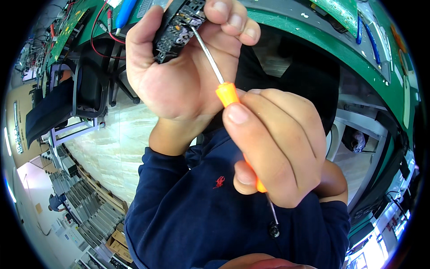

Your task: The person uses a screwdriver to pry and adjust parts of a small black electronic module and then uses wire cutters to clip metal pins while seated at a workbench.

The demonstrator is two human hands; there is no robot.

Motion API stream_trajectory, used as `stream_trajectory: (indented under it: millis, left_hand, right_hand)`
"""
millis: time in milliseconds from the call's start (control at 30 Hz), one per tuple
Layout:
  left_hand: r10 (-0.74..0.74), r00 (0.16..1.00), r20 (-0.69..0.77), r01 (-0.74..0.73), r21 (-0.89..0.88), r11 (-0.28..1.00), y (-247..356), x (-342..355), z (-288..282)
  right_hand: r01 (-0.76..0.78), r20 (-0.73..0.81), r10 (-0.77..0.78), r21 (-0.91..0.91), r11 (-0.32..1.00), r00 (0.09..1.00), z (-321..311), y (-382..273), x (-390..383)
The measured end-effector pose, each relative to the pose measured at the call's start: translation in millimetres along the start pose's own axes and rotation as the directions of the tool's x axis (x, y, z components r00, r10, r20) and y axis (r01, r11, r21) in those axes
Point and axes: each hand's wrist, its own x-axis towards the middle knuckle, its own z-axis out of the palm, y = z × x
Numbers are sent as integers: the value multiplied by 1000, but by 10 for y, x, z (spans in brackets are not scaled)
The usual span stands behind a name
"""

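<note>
My left hand (172, 92), palm up, grips a small black plastic part (172, 38) with dense moulded detail and some shiny and orange bits inside. Its thumb presses one side and its fingers curl round the other. My right hand (284, 139) is closed around the orange handle of a screwdriver (227, 93). The metal shaft slants up and left, and its tip meets the open face of the black part; whether it sits in a screw is too small to tell. A thin metal rod (272, 208) shows beyond the handle's back end.
A green-topped workbench (309, 38) curves along the far side and right, bearing a green circuit board (338, 13) and blue pens (372, 42). A blue tool (126, 13) and red wires lie at far left. Black chairs (92, 83) and a distant person (57, 202) are left.
</note>
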Motion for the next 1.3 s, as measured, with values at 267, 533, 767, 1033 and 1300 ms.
stream_trajectory:
  millis: [267, 533, 767, 1033, 1300]
  left_hand:
    - [-8, 1000, 9, 8, -13, 1000, -8, -20, 25]
    - [-23, 1000, 20, 23, -3, 1000, -5, -42, 23]
    - [-50, 998, 33, 49, 24, 999, 25, -60, 77]
    - [241, 963, -118, -220, 171, 960, 359, 128, -45]
    - [113, 991, 70, -130, 342, 931, 161, 27, 106]
  right_hand:
    - [6, 84, -9, 41, 999, 996, -107, 37, 29]
    - [-29, 117, 23, 57, 998, 993, -114, 32, 5]
    - [-50, 91, 47, 26, 998, 995, -108, 2, -24]
    - [-102, -37, 108, 146, 984, 993, -257, 8, -20]
    - [-420, -360, 316, -260, 870, 878, -1287, 1089, 203]
